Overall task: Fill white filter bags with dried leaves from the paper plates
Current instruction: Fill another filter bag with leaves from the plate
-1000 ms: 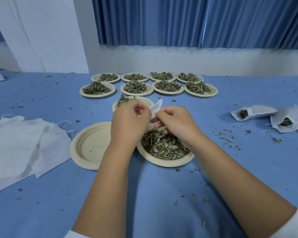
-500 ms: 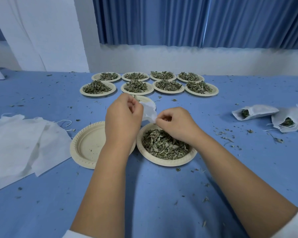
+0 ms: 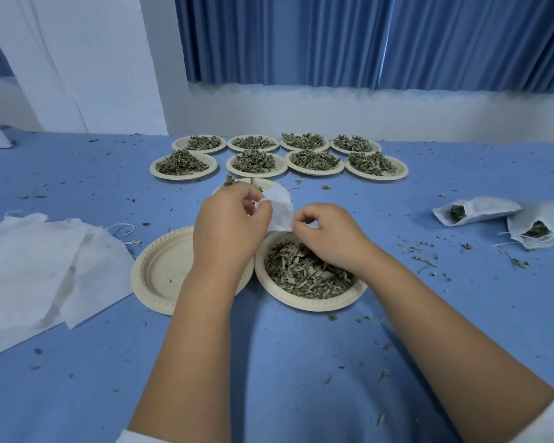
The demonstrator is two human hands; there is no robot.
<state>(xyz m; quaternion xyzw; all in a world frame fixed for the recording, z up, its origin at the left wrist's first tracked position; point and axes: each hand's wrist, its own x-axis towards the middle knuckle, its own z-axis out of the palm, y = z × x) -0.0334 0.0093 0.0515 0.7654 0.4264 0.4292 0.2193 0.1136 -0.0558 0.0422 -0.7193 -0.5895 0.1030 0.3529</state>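
Note:
A small white filter bag (image 3: 279,209) hangs between my two hands, just above the far rim of a paper plate (image 3: 311,302) heaped with dried leaves (image 3: 304,270). My left hand (image 3: 231,225) pinches the bag's left edge. My right hand (image 3: 330,235) pinches its right edge and hovers over the leaves. An empty paper plate (image 3: 160,270) lies to the left, partly under my left wrist. Behind the bag, another plate (image 3: 237,184) with leaves is mostly hidden.
Several plates of dried leaves (image 3: 279,156) stand in two rows at the back. A pile of flat empty bags (image 3: 42,270) lies at the left. Filled bags (image 3: 506,219) lie at the right. Leaf crumbs dot the blue table (image 3: 301,362).
The bag, crumpled between close hands before, now spreads between them. My hands have drawn slightly apart, each holding an edge.

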